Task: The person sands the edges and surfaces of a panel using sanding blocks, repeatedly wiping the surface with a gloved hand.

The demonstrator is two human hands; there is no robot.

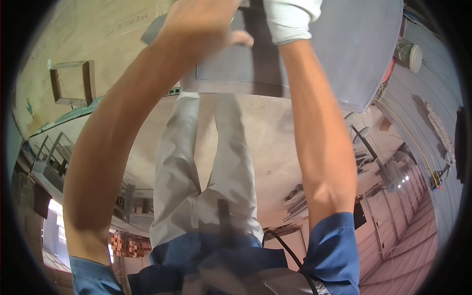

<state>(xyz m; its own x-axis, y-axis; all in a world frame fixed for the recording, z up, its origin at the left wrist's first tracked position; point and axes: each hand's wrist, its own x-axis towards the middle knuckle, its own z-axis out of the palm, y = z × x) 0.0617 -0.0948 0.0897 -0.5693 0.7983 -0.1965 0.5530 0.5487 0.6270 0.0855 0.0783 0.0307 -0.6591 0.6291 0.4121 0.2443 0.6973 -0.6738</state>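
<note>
A large grey flat-sided piece (344,49), perhaps sheet metal, lies before me at the top of the view. My left hand (211,17) is bare and smeared by motion over its left part. Its thumb sticks out to the right, while the other fingers are hidden or cut off. A white knitted glove covers my right hand (293,19), which is at the grey piece near the top edge. The fingers of that hand are out of the picture. Whether either hand holds anything does not show.
On the tan surface at the left lies a rectangular brown frame (90,81). A white cylindrical object (415,58) is at the right, near a yellow cable (418,142). Dark metal racks (49,157) stand at the left, with stacked reddish blocks (129,245) lower down.
</note>
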